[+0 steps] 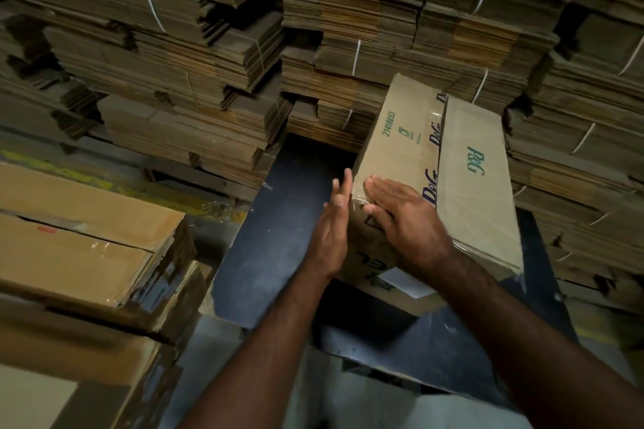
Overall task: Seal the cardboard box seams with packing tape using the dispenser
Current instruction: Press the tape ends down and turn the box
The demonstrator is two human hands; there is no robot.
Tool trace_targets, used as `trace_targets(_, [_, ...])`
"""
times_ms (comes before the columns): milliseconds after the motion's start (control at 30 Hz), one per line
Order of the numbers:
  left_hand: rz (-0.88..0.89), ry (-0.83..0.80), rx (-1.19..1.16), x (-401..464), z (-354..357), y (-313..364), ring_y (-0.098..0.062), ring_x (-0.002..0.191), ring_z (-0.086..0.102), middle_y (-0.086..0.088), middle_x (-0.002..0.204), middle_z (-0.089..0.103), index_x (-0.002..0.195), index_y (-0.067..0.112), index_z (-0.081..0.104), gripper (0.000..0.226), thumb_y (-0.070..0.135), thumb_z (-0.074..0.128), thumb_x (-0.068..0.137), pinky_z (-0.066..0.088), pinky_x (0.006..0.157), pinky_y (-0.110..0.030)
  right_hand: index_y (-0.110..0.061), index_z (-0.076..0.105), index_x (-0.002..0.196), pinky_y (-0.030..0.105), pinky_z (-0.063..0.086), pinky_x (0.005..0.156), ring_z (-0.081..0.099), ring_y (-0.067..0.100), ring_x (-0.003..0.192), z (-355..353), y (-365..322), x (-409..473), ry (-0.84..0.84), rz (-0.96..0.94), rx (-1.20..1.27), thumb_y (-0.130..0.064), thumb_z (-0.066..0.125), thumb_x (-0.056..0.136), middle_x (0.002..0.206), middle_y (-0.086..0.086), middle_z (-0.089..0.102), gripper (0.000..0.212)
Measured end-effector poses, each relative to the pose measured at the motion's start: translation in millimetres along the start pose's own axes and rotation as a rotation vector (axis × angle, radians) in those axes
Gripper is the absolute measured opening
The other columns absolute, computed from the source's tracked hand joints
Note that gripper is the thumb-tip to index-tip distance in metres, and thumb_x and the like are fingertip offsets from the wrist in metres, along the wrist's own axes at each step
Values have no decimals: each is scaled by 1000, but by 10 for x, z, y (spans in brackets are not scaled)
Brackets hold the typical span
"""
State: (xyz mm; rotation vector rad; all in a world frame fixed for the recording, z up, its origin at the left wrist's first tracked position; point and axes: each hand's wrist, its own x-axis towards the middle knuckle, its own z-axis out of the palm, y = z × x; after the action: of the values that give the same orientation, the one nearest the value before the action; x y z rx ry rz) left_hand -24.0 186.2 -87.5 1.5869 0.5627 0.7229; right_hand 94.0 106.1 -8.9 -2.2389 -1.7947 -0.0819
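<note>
A brown cardboard box (pixel 463 164) with green and purple print lies on a dark table top (pixel 289 205), its top flaps closed along a centre seam with clear tape (pixel 439 136) shining on it. My right hand (pixel 404 216) lies flat on the box's near left corner, fingers spread over the top edge. My left hand (pixel 332 223) presses flat against the box's left side, fingers straight and pointing away from me. No tape dispenser is in view.
Bundles of flattened cartons (pixel 174 56) tied with white string fill the whole background and the right side. At the left stand stacked taped boxes (pixel 80 254). A white sheet (pixel 404 284) lies under the box's near end.
</note>
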Motion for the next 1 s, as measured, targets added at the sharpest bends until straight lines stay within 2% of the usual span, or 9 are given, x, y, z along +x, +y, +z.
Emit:
trace_targets(100, [139,-73,304,141,-157,-73,2,150,-6,36,159,-1,155,47,-1,62,66,7,97,10,122,-56,-11,53,141,33,30,117,44,21,138,10,11,-6,-23,3,23,-30,53,101,146,7,52,44])
trace_targets(200, [245,-75,441,280,-239,-145,1,150,-4,39,157,-3,154,49,-3,64,70,8,95,18,118,-50,-13,51,143,33,29,118,40,18,140,-4,23,-8,-45,33,32,-30,52,101,149,4,49,45])
trace_targets(300, [309,-108,526,386,-281,-244,-3,152,-4,26,164,1,153,51,-6,67,74,5,91,15,118,-47,-12,52,142,22,21,115,40,18,140,-7,43,3,-47,18,9,-29,55,100,148,4,50,45])
trace_targets(367, [323,-159,580,423,-323,-244,-5,152,-4,18,166,0,152,51,-8,66,73,7,92,14,120,-50,-12,52,142,22,21,114,41,19,140,-3,65,4,-59,10,5,-28,58,98,148,4,50,48])
trace_targets(467, [349,-233,690,446,-464,-173,-7,152,-10,13,166,-13,153,49,-11,67,67,19,96,12,121,-55,-14,52,143,28,28,117,41,19,140,-10,58,-14,-53,14,26,-27,62,95,148,3,50,51])
trace_targets(567, [405,-299,806,426,-599,-106,-10,152,-14,11,164,-21,155,41,-12,73,60,32,99,13,120,-58,-17,47,146,22,20,118,35,13,142,-66,35,-23,-65,-5,40,-30,66,92,151,0,45,58])
trace_targets(700, [496,-304,796,446,-546,49,-10,152,-11,10,166,-13,159,33,1,63,53,23,103,13,120,-49,-16,44,148,31,29,118,34,10,142,-143,68,-129,-56,57,114,-49,62,90,152,0,44,69])
trace_targets(833, [599,-278,909,580,-476,0,-11,154,-2,6,167,3,157,25,24,60,53,22,103,26,115,-45,-10,54,140,34,31,115,48,22,135,77,67,-222,104,115,-79,-36,57,97,144,8,53,50])
trace_targets(1000, [684,-298,986,653,-512,-112,-17,154,6,2,167,2,153,21,28,61,55,25,103,33,108,-46,-10,56,138,35,32,109,53,22,131,207,100,-219,127,77,-222,-33,53,97,141,10,56,47])
